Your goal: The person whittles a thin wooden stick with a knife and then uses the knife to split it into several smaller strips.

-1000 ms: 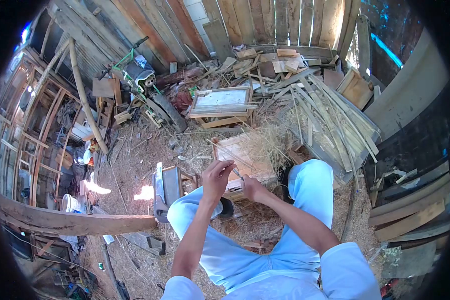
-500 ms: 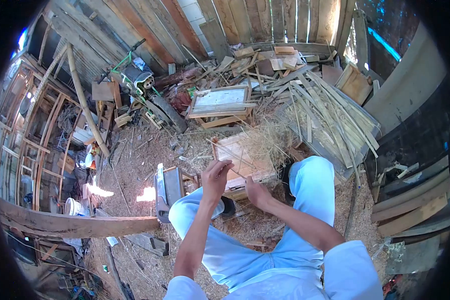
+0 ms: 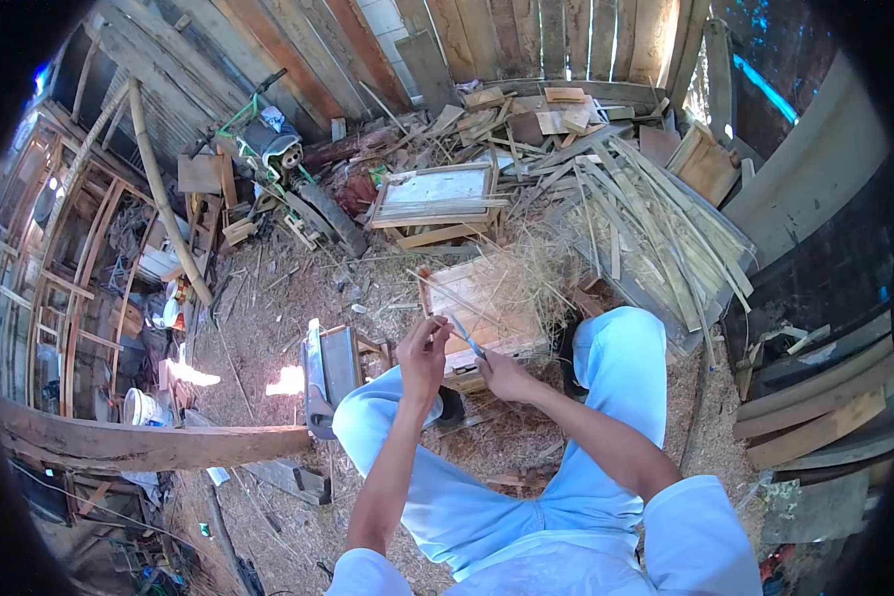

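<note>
My right hand is closed around a knife, its blade pointing up and left toward my other hand. My left hand is pinched close to the blade tip; what its fingers hold is too small to make out. Below both hands, between my knees, is a pale wooden board with a raised edge. A thin stick crosses it. A tangle of fine shavings covers its right side.
Long split strips are piled at the right. Behind the board lies a wooden frame, with scrap wood farther back. A motorbike stands back left. Near my left knee is a small grey stool-like object; a beam extends left.
The knife in my right hand has turned, so its blade now shows as a bluish-grey strip. My right hand has shifted slightly down and left; the left hand has hardly moved.
</note>
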Motion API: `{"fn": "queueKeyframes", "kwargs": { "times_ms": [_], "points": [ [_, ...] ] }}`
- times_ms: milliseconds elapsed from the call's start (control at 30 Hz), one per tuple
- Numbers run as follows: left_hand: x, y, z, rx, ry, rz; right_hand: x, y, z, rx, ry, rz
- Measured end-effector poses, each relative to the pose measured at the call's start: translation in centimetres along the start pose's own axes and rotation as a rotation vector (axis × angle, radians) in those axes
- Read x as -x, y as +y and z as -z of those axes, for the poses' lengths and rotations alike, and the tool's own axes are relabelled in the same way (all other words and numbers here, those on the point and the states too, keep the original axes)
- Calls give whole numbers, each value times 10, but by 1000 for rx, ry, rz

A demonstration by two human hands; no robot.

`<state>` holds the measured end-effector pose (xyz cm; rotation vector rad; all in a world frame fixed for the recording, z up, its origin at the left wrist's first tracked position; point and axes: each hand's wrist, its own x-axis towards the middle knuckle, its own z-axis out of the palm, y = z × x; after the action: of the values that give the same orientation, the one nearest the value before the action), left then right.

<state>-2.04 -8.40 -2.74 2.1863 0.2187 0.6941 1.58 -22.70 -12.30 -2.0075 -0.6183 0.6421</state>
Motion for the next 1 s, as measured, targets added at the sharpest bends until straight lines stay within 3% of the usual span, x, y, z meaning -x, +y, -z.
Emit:
{"fn": "queueKeyframes", "kwargs": {
  "times_ms": [33,133,267,367,500,567,767,1000],
  "points": [
    [0,0,1,-3,3,3,1,-10,7,-38,-37,-56],
    [-1,-2,3,-14,31,-36,15,-53,25,-13,141,-14],
    [5,-7,-4,-18,43,19,21,-58,15,-4,279,79],
    [4,1,-7,42,75,28,16,-32,-5,115,202,50],
    [3,0,-7,11,78,-16,15,-47,1,114,176,56],
    [4,-2,-8,-3,85,-32,14,-68,10,31,276,60],
    [0,-5,-1,-8,77,-20,-1,-11,-16,239,102,5],
    [7,-6,-4,115,104,7,-5,-3,-11,101,80,52]
  ]
}}
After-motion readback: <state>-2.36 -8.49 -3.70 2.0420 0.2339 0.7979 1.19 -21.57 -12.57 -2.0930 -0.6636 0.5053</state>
